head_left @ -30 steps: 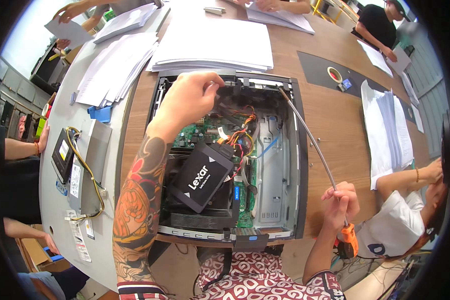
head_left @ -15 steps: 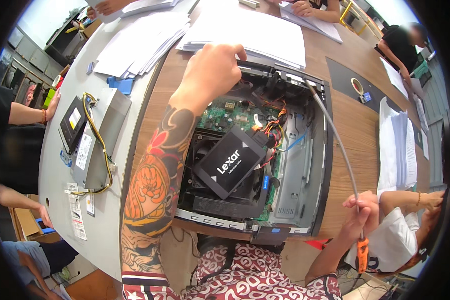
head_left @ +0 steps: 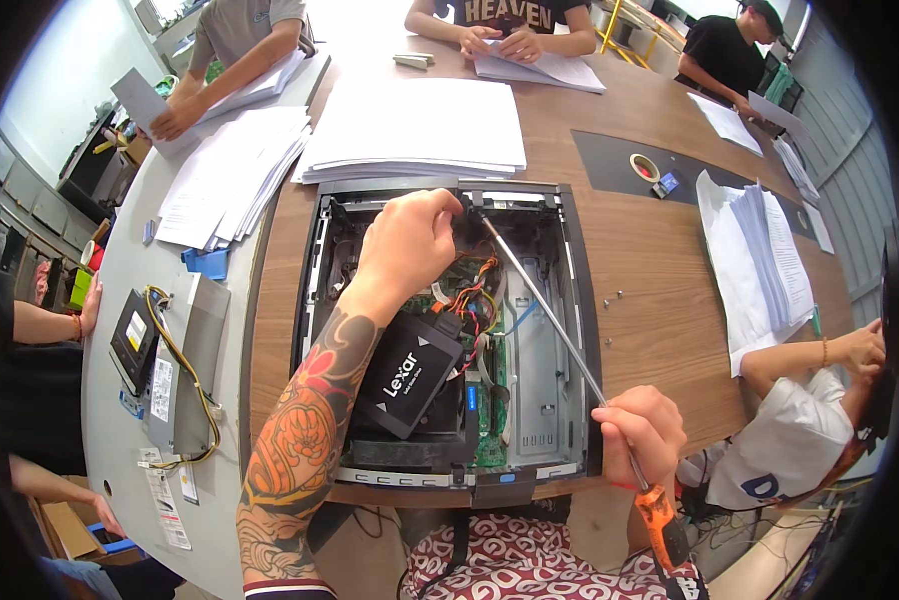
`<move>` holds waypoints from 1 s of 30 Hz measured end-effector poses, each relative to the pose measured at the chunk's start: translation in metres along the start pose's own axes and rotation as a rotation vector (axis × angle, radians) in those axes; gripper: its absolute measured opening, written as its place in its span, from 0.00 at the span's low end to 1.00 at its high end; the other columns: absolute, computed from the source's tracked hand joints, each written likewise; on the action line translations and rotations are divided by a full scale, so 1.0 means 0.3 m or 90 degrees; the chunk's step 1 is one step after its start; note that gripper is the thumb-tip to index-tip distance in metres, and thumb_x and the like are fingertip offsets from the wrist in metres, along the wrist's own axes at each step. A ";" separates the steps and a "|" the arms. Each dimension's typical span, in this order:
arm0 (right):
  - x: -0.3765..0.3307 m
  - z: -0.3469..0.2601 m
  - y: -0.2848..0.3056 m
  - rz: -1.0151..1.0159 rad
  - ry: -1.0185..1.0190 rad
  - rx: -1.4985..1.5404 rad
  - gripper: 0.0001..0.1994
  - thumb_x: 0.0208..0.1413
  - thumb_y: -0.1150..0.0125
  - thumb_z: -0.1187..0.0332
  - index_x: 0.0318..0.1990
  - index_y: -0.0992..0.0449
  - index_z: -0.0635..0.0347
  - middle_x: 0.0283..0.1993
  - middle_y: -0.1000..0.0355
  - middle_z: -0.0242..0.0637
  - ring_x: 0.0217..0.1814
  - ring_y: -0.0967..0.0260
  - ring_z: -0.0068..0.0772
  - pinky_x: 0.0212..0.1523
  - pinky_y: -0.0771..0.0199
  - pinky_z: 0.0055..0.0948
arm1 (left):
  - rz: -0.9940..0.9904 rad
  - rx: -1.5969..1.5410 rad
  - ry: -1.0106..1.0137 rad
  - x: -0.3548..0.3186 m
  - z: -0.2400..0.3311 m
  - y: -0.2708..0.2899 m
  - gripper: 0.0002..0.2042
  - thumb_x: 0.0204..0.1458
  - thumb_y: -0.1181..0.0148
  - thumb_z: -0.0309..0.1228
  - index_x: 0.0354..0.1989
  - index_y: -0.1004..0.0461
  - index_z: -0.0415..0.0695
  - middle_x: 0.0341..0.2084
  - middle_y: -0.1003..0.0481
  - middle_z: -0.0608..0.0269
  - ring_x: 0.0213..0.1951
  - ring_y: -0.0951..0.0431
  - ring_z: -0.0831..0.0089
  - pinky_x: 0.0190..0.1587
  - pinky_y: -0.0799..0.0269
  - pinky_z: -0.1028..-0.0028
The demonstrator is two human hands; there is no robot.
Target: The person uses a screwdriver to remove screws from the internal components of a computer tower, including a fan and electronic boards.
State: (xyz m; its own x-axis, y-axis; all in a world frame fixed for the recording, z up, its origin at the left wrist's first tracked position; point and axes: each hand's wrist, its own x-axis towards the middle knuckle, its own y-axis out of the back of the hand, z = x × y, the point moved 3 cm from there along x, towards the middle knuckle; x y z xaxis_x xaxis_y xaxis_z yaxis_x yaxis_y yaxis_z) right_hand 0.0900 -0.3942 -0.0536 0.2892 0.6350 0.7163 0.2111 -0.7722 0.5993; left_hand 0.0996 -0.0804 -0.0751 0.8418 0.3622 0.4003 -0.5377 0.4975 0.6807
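Note:
An opened desktop computer case lies flat on the wooden table in front of me. My left hand reaches over it to the far inner wall, its fingers curled closed at a dark part there; what they pinch is hidden. My right hand, closed, grips the shaft of a long screwdriver just above its orange and black handle. The screwdriver slants across the case, its tip at the far wall just right of my left fingers. Inside, a flat black solid-state drive lies tilted beside coloured cables.
Several small screws lie right of the case. A power supply with cables sits on the grey table at left. Paper stacks, a tape roll and a wrapped paper bundle lie around. Other people sit or stand about the tables.
The view has shifted, showing more of the far side. The screwdriver tip has moved left along the far wall, closer to my left fingers. Both hands keep their closed grips.

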 end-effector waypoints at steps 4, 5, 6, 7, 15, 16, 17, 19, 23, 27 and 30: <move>0.001 0.011 -0.014 -0.005 -0.007 0.003 0.04 0.48 0.35 0.78 0.32 0.23 0.66 0.29 0.27 0.39 0.24 0.30 0.35 0.24 0.29 0.29 | -0.063 -0.075 0.055 0.004 -0.010 0.001 0.11 0.54 0.50 0.22 0.40 0.21 0.37 0.23 0.23 0.59 0.24 0.25 0.75 0.31 0.30 0.72; 0.006 0.012 -0.019 -0.004 -0.005 0.003 0.04 0.48 0.35 0.78 0.32 0.23 0.66 0.29 0.27 0.39 0.24 0.30 0.35 0.24 0.29 0.29 | -0.061 -0.073 0.055 0.004 -0.010 0.003 0.11 0.54 0.50 0.22 0.40 0.21 0.37 0.23 0.23 0.59 0.24 0.25 0.75 0.31 0.30 0.72; 0.011 0.014 -0.024 -0.003 -0.001 0.002 0.04 0.48 0.35 0.78 0.32 0.23 0.66 0.29 0.27 0.38 0.24 0.30 0.35 0.24 0.29 0.29 | -0.072 -0.140 0.094 0.004 -0.015 -0.001 0.12 0.54 0.51 0.22 0.41 0.21 0.37 0.25 0.22 0.61 0.24 0.25 0.77 0.31 0.29 0.74; 0.014 0.017 -0.029 -0.003 0.004 0.000 0.04 0.48 0.35 0.78 0.32 0.23 0.65 0.28 0.27 0.38 0.24 0.30 0.34 0.24 0.30 0.29 | -0.082 -0.207 0.133 0.004 -0.021 -0.007 0.12 0.55 0.51 0.21 0.42 0.21 0.38 0.26 0.22 0.62 0.25 0.25 0.78 0.31 0.28 0.76; 0.030 0.027 -0.039 -0.011 0.017 -0.011 0.04 0.47 0.35 0.79 0.32 0.23 0.65 0.28 0.27 0.36 0.23 0.31 0.33 0.23 0.31 0.28 | -0.095 -0.242 0.134 0.015 -0.033 -0.025 0.14 0.56 0.53 0.21 0.45 0.22 0.38 0.28 0.22 0.62 0.25 0.24 0.78 0.31 0.26 0.78; 0.032 0.025 -0.040 -0.016 0.020 -0.012 0.05 0.47 0.35 0.79 0.32 0.23 0.65 0.28 0.27 0.36 0.23 0.31 0.32 0.23 0.31 0.28 | -0.093 -0.243 0.132 0.013 -0.033 -0.019 0.14 0.55 0.53 0.21 0.45 0.22 0.38 0.28 0.22 0.62 0.25 0.24 0.78 0.31 0.26 0.78; 0.034 0.025 -0.042 -0.017 0.021 -0.010 0.05 0.47 0.35 0.79 0.32 0.23 0.65 0.28 0.27 0.36 0.23 0.31 0.32 0.23 0.31 0.28 | -0.092 -0.243 0.134 0.012 -0.032 -0.013 0.14 0.55 0.53 0.21 0.45 0.22 0.38 0.28 0.22 0.62 0.25 0.24 0.78 0.31 0.26 0.78; 0.036 0.026 -0.043 -0.017 0.029 -0.007 0.05 0.46 0.35 0.79 0.32 0.23 0.64 0.28 0.27 0.36 0.23 0.31 0.32 0.23 0.31 0.27 | -0.096 -0.223 0.130 0.012 -0.030 -0.007 0.14 0.55 0.53 0.22 0.45 0.22 0.37 0.28 0.22 0.62 0.25 0.24 0.78 0.32 0.26 0.77; 0.036 0.022 -0.039 -0.029 0.032 -0.023 0.05 0.46 0.35 0.79 0.32 0.23 0.64 0.29 0.27 0.36 0.23 0.31 0.32 0.23 0.31 0.27 | -0.101 -0.237 0.134 0.013 -0.027 -0.010 0.14 0.55 0.53 0.22 0.45 0.22 0.37 0.28 0.22 0.62 0.26 0.23 0.77 0.32 0.26 0.77; 0.039 0.023 -0.041 -0.039 0.035 -0.031 0.06 0.46 0.35 0.79 0.32 0.23 0.64 0.29 0.27 0.36 0.23 0.31 0.32 0.22 0.31 0.28 | -0.101 -0.227 0.129 0.016 -0.033 -0.017 0.14 0.55 0.53 0.23 0.45 0.22 0.37 0.28 0.22 0.62 0.26 0.23 0.77 0.32 0.26 0.77; 0.049 0.015 -0.035 -0.067 0.055 -0.054 0.07 0.46 0.34 0.78 0.34 0.23 0.64 0.29 0.28 0.35 0.24 0.32 0.32 0.23 0.31 0.28 | -0.105 -0.233 0.130 0.018 -0.029 -0.023 0.14 0.55 0.52 0.23 0.45 0.22 0.37 0.28 0.22 0.62 0.26 0.23 0.77 0.32 0.26 0.77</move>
State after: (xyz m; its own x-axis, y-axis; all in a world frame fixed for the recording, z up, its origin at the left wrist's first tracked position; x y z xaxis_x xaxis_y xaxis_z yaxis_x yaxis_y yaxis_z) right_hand 0.0963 -0.3767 -0.0511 0.1881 0.7148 0.6736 0.1558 -0.6988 0.6981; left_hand 0.1075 -0.0750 -0.0828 0.9107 0.3846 0.1509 -0.4097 0.7939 0.4492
